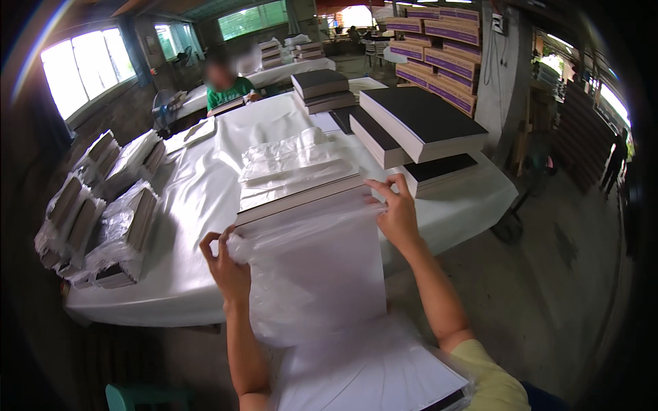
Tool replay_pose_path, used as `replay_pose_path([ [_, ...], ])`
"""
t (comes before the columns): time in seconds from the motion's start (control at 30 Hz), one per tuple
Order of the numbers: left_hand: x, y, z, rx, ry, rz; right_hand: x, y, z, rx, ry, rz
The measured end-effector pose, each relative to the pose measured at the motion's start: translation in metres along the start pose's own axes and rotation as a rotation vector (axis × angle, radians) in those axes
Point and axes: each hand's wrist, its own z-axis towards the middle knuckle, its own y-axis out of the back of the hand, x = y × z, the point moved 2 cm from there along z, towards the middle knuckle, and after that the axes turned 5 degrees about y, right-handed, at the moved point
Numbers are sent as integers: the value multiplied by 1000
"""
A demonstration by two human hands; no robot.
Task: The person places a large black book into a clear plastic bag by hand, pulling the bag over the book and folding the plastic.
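Observation:
My left hand (229,268) pinches the left side of a clear plastic bag (271,250) at its upper edge. At the opposite side, my right hand (399,216) has its thumb and forefinger closed at the bag's upper right corner. A large white sheet (329,281) shows through or behind the film and hangs down from the table edge. Just beyond my fingers lies a flat stack of boards (301,198), topped by folded clear plastic (291,154). Low in front of me, a broad white-faced pack (370,373) in plastic has a dark edge at its lower right.
Plastic-wrapped bundles (127,226) line the table's left side. Thick dark-covered blocks (425,120) are stacked at the right on the white-covered table (192,253). A person in green (229,92) sits across. Purple-striped cartons (439,55) stand behind; a green stool (140,397) is lower left.

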Motion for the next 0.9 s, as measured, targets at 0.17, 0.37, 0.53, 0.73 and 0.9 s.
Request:
replay_pose_path([
  [0.17, 16, 15, -27, -51, 71, -261, 3, 16, -26, -41, 153, -9],
  [0.37, 30, 66, -18, 344, 230, -297, 17, 42, -22, -100, 254, 96],
  [0.53, 25, 41, -42, 533, 325, -247, 11, 75, -14, 544, -178, 757],
  [0.73, 40, 10, -97, 657, 446, -105, 23, 92, -53, 776, -742, 1525],
  [0.9, 54, 2, -145, 703, 538, 13, -29, 60, -129, 764, -831, 1238],
])
